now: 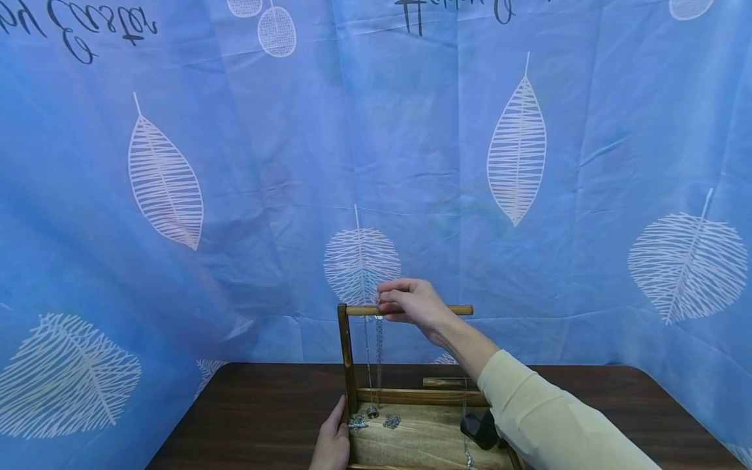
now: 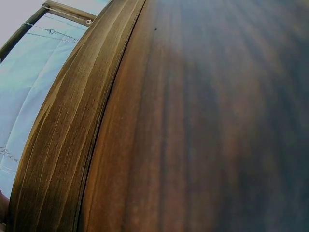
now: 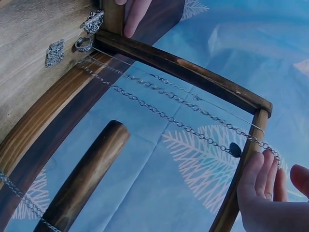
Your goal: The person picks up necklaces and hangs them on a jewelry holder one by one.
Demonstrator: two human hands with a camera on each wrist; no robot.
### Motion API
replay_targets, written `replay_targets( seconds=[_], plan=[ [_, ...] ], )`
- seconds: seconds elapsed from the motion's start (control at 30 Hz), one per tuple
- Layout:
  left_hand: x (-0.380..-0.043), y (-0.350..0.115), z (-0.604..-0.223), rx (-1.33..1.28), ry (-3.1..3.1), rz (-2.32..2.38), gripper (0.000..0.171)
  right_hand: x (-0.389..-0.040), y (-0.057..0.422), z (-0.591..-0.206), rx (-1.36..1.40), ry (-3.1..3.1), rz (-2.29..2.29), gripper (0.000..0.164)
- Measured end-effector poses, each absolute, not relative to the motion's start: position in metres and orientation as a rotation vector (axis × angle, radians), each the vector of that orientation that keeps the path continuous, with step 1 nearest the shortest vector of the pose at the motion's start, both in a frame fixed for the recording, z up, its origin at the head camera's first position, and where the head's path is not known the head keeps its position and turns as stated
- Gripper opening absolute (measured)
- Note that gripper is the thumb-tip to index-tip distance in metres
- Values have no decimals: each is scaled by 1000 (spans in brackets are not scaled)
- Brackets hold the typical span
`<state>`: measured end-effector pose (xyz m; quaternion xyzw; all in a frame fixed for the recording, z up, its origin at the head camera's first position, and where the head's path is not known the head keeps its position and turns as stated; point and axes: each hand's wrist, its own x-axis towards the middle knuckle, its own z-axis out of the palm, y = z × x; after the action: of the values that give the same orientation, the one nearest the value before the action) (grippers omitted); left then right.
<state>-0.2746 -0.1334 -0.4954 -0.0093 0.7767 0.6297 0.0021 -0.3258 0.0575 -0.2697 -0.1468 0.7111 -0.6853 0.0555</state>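
Observation:
A wooden jewelry stand (image 1: 348, 365) has an upper bar (image 1: 356, 311) on its left post. At this bar my right hand (image 1: 414, 303) pinches the end of a silver chain necklace (image 1: 378, 352). In the right wrist view, the chain necklace (image 3: 169, 117) runs across the bar to the fingers, with a small dark disc (image 3: 235, 150) on one strand. Beside it hangs a thinner necklace (image 1: 367, 365) with a ring pendant (image 1: 372, 412). My left hand (image 1: 331, 444) holds the tray's left side; only a sliver of it shows in the left wrist view.
On the wooden tray (image 1: 423, 440) lie two small silver chain piles, one in the middle (image 1: 391, 421) and one at left (image 1: 356, 422). A lower peg (image 1: 443, 382) carries another necklace (image 1: 465, 408). A black object (image 1: 482, 431) is partly behind my right sleeve. The dark table (image 1: 235, 405) meets a blue curtain.

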Motion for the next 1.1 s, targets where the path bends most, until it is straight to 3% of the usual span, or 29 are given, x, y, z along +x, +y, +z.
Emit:
replay_targets(
  seconds=[1.1],
  plan=[
    [-275, -134, -497, -7, 2471, 1951, 55, -313, 71, -299, -497, 2248, -2002, 23]
  ],
)
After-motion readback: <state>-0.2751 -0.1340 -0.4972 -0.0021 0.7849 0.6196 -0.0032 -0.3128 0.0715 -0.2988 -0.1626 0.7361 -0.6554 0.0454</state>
